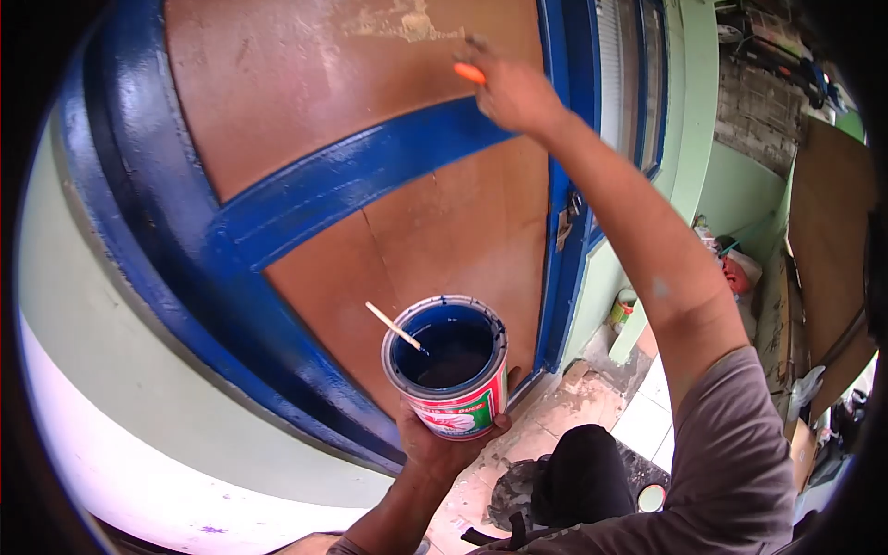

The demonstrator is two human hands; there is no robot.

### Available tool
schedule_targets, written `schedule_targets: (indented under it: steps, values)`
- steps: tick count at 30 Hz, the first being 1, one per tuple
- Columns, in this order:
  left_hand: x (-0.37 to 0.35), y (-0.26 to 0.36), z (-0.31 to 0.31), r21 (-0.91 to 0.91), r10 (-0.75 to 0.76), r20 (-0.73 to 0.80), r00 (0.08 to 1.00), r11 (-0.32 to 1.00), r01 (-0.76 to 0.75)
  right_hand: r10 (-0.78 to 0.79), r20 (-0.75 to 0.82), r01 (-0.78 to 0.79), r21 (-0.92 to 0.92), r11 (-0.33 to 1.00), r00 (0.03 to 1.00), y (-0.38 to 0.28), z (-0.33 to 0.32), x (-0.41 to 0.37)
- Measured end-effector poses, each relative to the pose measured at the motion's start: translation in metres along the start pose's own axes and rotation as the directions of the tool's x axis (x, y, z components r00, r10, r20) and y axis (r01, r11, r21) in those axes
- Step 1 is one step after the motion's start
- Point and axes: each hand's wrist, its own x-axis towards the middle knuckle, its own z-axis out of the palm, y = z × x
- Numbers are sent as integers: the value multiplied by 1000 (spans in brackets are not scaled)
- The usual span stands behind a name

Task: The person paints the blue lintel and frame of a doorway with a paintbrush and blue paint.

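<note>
My left hand is wrapped round the lower part of an open paint can, holding it tilted toward me. Dark blue paint lies inside, and blue smears mark the rim. A thin pale stick leans out over the can's left edge. Higher up, my right hand is closed on a paintbrush with an orange handle; its bristles cannot be made out clearly. That hand is in front of the door's brown upper panel, above the glossy blue crossbar.
The door's blue frame curves down the left beside a pale wall. A latch with a padlock is at the door's right edge. A brown board leans at the right. A small can stands by the wall.
</note>
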Motion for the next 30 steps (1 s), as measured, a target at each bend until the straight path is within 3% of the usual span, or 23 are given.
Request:
schedule_targets:
  steps: [3, 4, 5, 7, 8, 9, 13, 16, 20, 28, 30]
  values:
    - [40, -5, -10, -56, -37, 74, 997, 998, 41, -87, -8, 86, -129, 988, 996, 24, 18, 29]
    - [48, -6, -21, 9, -1, 28, 1000, 1000, 1, -116, -27, 110, -166, 980, 993, 24, 23, 35]
    - [56, -4, -29, 82, 40, -18, 999, 996, -39, -29, 140, 39, -71, 997, 990, 25, 28, 37]
    - [92, 5, -14, 144, 85, -44, 995, 987, -78, 60, 441, -90, 48, 995, 896, 24, 12, 61]
    - [111, 10, -2, 164, 101, -47, 994, 982, -92, -240, 44, 230, 173, 958, 970, 51, 42, 64]
    - [126, 13, 12, 186, 119, -59, 991, 977, -106, -331, -61, 335, 87, 938, 942, 59, 45, 72]
    - [172, 32, 68, 249, 171, -113, 979, 959, -139, -374, 90, 369, 69, 927, 923, 71, 28, 92]
    - [195, 45, 107, 271, 191, -128, 973, 951, -151, -335, 275, 305, 146, 941, 901, 73, 12, 103]
    - [204, 40, 153, 299, 209, -121, 970, 940, -165, -359, 392, 323, 157, 933, 847, 75, -20, 104]
    - [209, 51, 216, 341, 246, -108, 963, 919, -197, -381, 571, 287, 250, 925, 727, 79, -18, 107]
    - [205, 52, 229, 359, 253, -90, 963, 911, -206, -358, 618, 198, 314, 929, 700, 75, -24, 109]
